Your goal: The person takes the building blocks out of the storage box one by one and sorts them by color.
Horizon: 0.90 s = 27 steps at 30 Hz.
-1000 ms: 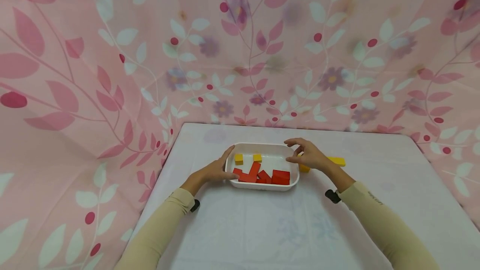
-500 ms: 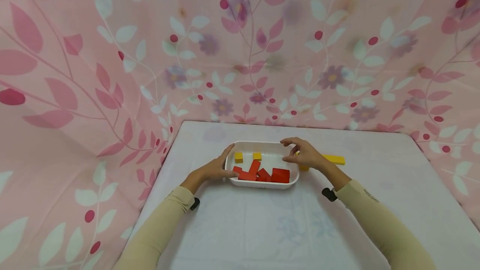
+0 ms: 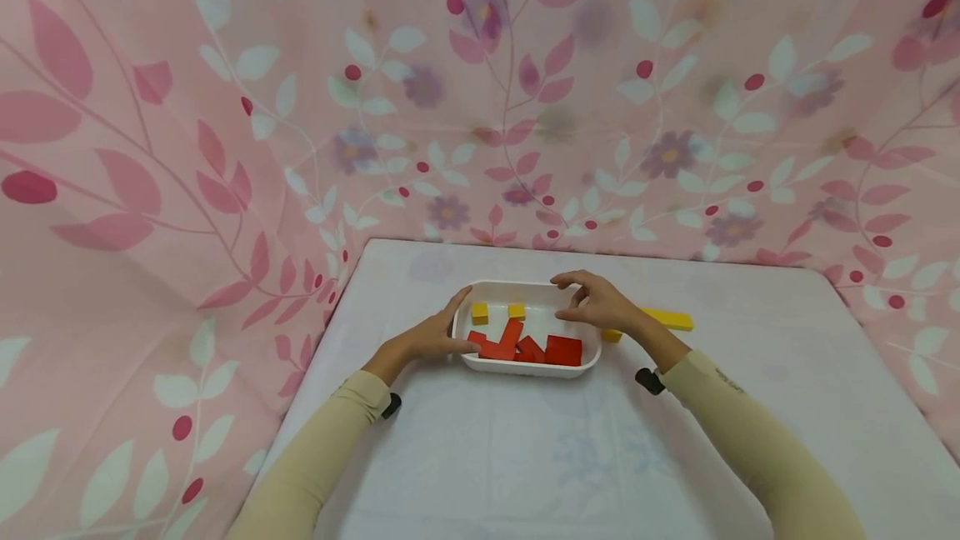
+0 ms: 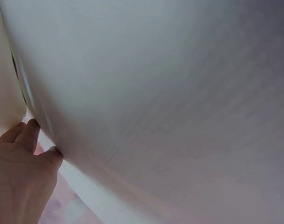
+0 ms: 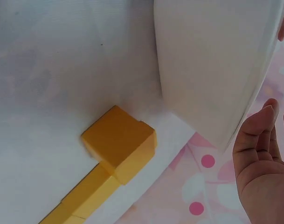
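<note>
In the head view a white tray point(image 3: 525, 370) stands on the table with two small yellow blocks point(image 3: 479, 313) toward its back and several red blocks point(image 3: 564, 350) along its front. My left hand point(image 3: 435, 337) rests at the tray's left end, fingers along the side and thumb reaching over the front corner. My right hand point(image 3: 602, 305) hovers at the tray's right end, fingers bent loosely, thumb and forefinger apart, nothing visible between them. The right wrist view shows this hand point(image 5: 260, 172) beside the tray wall point(image 5: 207, 70). Its far fingers are partly hidden.
Right of the tray, more yellow blocks lie on the white-covered table point(image 3: 510, 457): a long row point(image 3: 671, 320) and a chunkier block point(image 5: 125, 140), partly hidden by the right hand in the head view. A pink floral curtain point(image 3: 480, 107) hangs behind and to the left.
My right hand has shifted left, farther over the tray, showing more of the yellow row behind the wrist. The left hand, tray and blocks stay in place.
</note>
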Motion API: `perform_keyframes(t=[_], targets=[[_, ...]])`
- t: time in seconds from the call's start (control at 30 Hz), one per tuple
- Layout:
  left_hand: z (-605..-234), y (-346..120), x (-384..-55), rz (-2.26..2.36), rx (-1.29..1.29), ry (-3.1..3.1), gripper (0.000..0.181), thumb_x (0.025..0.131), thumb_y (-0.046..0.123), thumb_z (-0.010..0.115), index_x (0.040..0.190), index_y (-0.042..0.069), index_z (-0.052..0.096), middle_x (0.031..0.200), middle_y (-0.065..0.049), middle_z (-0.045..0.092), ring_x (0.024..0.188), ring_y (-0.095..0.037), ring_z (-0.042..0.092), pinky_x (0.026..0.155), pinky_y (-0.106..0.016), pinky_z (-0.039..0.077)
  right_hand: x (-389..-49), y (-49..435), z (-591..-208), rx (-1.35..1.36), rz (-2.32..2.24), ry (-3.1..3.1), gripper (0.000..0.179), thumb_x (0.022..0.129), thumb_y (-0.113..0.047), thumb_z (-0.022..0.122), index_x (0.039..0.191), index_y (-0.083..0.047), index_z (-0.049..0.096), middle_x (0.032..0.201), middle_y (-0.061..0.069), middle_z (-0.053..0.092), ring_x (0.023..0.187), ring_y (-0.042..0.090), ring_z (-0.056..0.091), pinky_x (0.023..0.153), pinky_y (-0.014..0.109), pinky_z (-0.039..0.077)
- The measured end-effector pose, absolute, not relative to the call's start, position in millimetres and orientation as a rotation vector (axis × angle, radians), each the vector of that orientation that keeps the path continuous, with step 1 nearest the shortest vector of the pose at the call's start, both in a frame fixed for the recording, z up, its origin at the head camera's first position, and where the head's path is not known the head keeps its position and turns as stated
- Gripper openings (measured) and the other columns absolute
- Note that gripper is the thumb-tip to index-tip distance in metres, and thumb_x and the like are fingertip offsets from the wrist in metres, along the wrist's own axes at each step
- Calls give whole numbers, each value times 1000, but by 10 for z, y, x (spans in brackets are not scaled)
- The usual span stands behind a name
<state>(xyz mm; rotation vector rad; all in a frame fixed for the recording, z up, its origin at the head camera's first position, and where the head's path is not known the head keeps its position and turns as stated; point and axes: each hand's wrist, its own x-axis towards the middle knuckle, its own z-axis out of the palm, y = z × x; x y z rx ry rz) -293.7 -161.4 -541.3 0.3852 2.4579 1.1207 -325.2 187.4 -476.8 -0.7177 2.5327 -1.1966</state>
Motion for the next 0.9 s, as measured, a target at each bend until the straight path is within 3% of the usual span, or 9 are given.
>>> perform_keyframes(t=[0.33, 0.57, 0.9], targets=[[-5416, -1605, -2941, 1133, 411, 2451, 113, 76, 55, 79, 154, 50, -2, 164, -5, 20, 143, -30, 32, 117, -58, 25, -3320, 1608, -4698, -765, -1177, 2514, 59, 82, -20, 81, 136, -14, 56, 133, 17, 57, 81, 20, 61, 73, 28, 56], [-5413, -1583, -2926, 1140, 400, 2442, 111, 75, 55, 79, 154, 50, 1, 161, -7, 27, 139, -31, 37, 115, -60, 28, -3323, 1366, -4651, -795, -1191, 2463, 60, 82, -19, 81, 136, -13, 56, 135, 21, 55, 79, 19, 59, 70, 25, 55], [-5391, -1610, -2937, 1118, 402, 2462, 111, 76, 57, 78, 154, 51, -1, 162, -9, 25, 142, -33, 34, 115, -61, 26, -3333, 1032, -4526, -978, -1181, 2379, 59, 81, -19, 82, 134, -13, 58, 133, 21, 55, 80, 18, 62, 67, 27, 56]])
